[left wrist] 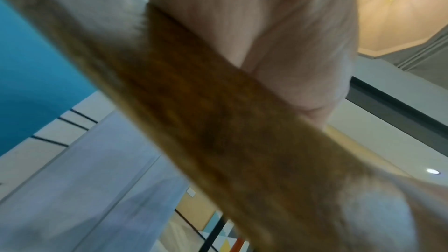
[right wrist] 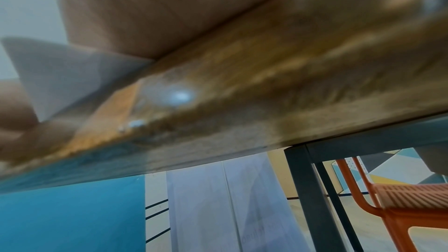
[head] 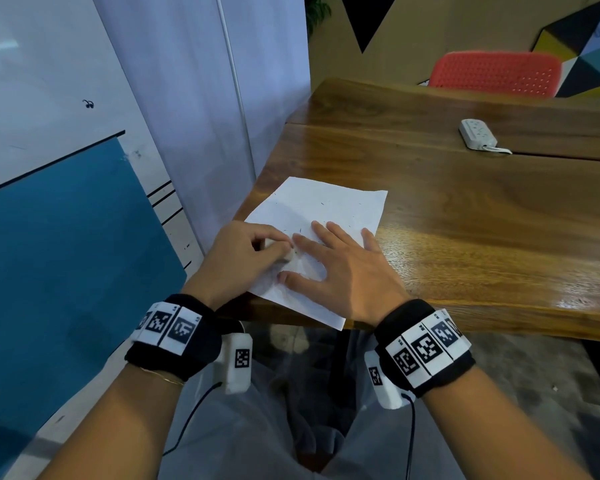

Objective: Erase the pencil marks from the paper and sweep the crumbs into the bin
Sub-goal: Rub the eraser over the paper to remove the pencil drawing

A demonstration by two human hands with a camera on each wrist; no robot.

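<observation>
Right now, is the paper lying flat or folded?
Flat and unfolded: the paper lies spread on the table, right hand pressing it, near corner overhanging the edge.

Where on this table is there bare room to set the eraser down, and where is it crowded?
Bare wood lies right of the paper, running to the table's near edge, and between the paper and the power strip at the far side. It is crowded on the paper's near half, where the left hand pinches a small eraser beside the flat right hand, with crumbs scattered around.
</observation>
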